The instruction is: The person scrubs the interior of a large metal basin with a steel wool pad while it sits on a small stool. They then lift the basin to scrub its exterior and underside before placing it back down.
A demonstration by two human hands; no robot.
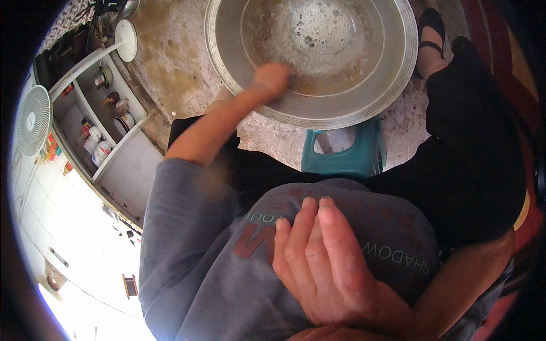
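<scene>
A wide metal basin holds cloudy water with foam. My left hand is over the basin's near left side; motion blur hides its fingers and anything in them. Close to the camera, my right hand is raised in front of my grey printed shirt. Its fingers point toward the basin, lightly bent and side by side, and nothing shows in them. The lower part of this hand runs toward the bottom edge of the picture.
A green plastic stool stands between my legs, by the basin's near rim. On the left are a standing fan and a tiled shelf unit with jars and packets. A black shoe is right of the basin on the stained floor.
</scene>
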